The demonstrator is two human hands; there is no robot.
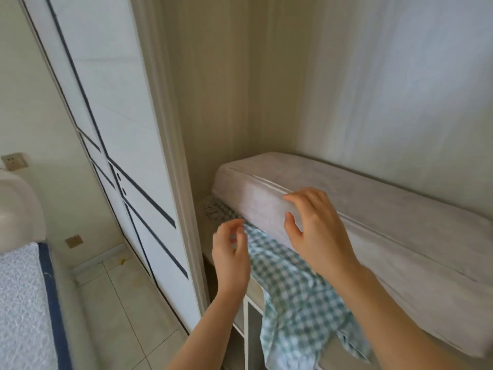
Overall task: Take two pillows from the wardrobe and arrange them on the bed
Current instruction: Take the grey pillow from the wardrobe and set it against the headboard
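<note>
The open wardrobe [226, 102] holds one long pale grey pillow [373, 209], lying flat on a shelf and running from the near right to the far left. Under it lies one green-and-white checked cloth [293, 289], whose loose end spills forward over the shelf edge. Only this one pillow can be counted; whether a second lies beneath or behind it cannot be told.

Two bare hands reach in. The right hand [317, 231] rests on the pillow's near edge, fingers spread and bent over the piped seam, thumb against the front face; it touches but does not clamp. The left hand [230, 252] hangs just left of the pillow, above the checked cloth, fingers loosely curled and holding nothing.

To the left stands a white sliding door [112, 129] with dark trim lines. Further left, two wall sockets [14, 161] show, and at the near left a corner of the bed [24, 303] with a blue edge.
</note>
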